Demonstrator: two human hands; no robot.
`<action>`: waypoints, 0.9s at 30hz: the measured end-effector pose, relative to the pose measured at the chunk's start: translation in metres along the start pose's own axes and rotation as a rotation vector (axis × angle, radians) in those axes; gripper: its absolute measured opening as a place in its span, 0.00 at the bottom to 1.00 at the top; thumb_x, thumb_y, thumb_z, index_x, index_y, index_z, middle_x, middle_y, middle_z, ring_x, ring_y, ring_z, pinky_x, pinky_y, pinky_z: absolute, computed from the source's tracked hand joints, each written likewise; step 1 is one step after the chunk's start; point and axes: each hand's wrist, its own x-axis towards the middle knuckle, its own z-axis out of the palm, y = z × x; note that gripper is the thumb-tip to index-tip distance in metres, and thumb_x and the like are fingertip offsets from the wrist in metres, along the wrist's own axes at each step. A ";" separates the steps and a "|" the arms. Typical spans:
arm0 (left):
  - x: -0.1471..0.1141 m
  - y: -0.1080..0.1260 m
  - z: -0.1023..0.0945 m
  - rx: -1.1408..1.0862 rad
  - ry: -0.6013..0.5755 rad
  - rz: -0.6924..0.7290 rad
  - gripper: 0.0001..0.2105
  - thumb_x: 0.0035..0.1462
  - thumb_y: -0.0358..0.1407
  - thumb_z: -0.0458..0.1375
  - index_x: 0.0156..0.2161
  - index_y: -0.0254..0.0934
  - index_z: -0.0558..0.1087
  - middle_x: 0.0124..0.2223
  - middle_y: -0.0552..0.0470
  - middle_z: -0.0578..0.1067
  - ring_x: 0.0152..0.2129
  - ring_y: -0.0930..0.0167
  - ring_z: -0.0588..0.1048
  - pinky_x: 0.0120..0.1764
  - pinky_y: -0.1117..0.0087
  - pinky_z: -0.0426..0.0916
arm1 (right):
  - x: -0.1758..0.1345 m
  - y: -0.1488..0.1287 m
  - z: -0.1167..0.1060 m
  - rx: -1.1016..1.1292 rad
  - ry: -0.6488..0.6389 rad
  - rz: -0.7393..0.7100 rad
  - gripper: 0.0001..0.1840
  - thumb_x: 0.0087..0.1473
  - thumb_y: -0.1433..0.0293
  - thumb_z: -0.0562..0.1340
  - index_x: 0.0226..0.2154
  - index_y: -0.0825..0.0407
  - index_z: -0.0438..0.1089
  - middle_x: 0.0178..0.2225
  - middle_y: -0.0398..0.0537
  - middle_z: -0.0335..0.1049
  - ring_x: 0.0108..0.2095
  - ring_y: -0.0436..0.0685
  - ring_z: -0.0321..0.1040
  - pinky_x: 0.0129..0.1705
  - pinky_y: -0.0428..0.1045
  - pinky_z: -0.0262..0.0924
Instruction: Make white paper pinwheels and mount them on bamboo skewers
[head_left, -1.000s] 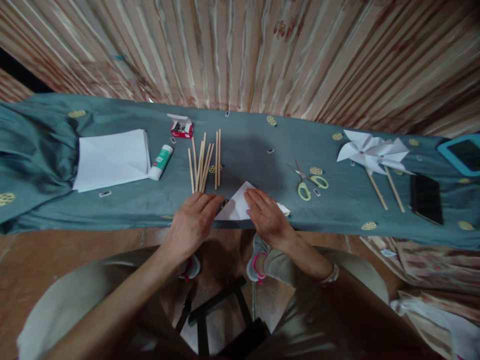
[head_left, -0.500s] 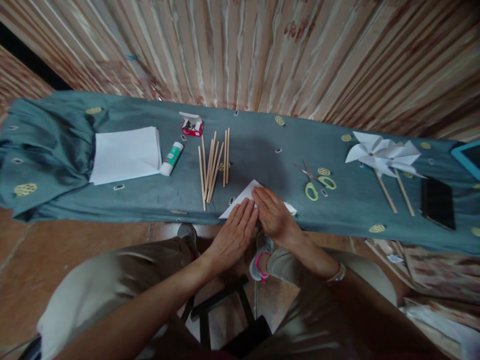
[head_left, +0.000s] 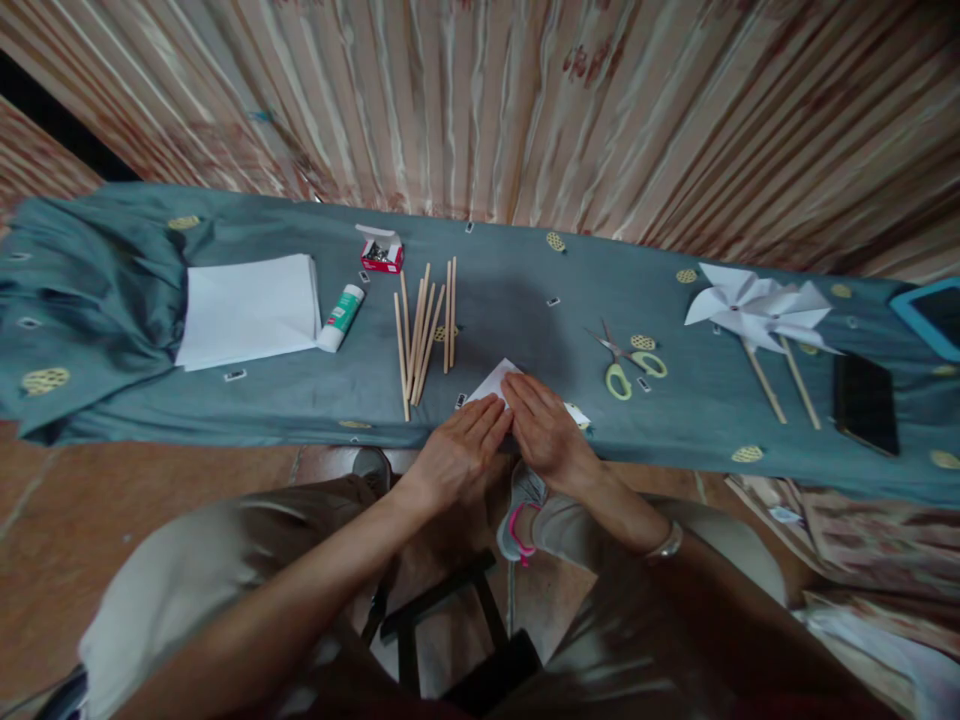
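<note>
A folded white paper triangle (head_left: 496,381) lies at the near edge of the table covered in teal cloth (head_left: 525,290). My left hand (head_left: 459,450) lies flat on its left part, fingers together. Beside it, my right hand (head_left: 546,432) presses flat on the right part, fingers stretched out. The two hands touch each other and hide most of the paper. Only the paper's far tip and a small right corner show.
Several wooden sticks (head_left: 424,326) lie just beyond my hands. Further left are a glue stick (head_left: 341,317), a stack of white paper (head_left: 251,309) and a small red box (head_left: 382,250). Green scissors (head_left: 624,362), two paper pinwheels (head_left: 757,305) and a black phone (head_left: 866,403) lie right.
My left hand has slid right from beside the paper onto it, until it meets my right hand. The right hand has stayed pressed on the paper.
</note>
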 end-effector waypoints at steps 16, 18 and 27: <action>-0.001 -0.002 0.003 0.038 0.036 0.034 0.21 0.63 0.24 0.44 0.60 0.22 0.61 0.59 0.32 0.70 0.60 0.60 0.66 0.58 0.58 0.65 | 0.003 -0.002 -0.006 0.005 -0.086 0.046 0.27 0.62 0.73 0.46 0.60 0.65 0.60 0.61 0.63 0.61 0.63 0.64 0.53 0.63 0.63 0.55; 0.003 -0.004 0.001 0.049 0.031 0.040 0.20 0.63 0.25 0.44 0.59 0.22 0.62 0.58 0.32 0.70 0.58 0.60 0.67 0.57 0.58 0.66 | 0.006 -0.001 -0.006 0.003 -0.088 0.050 0.27 0.62 0.73 0.46 0.59 0.67 0.61 0.61 0.65 0.61 0.63 0.64 0.53 0.63 0.63 0.55; 0.004 -0.010 -0.002 0.063 -0.058 0.022 0.23 0.61 0.24 0.46 0.62 0.24 0.59 0.61 0.33 0.67 0.61 0.60 0.63 0.61 0.55 0.60 | 0.013 -0.001 -0.006 -0.040 -0.106 0.079 0.27 0.61 0.74 0.47 0.59 0.70 0.60 0.61 0.66 0.60 0.63 0.65 0.54 0.64 0.61 0.54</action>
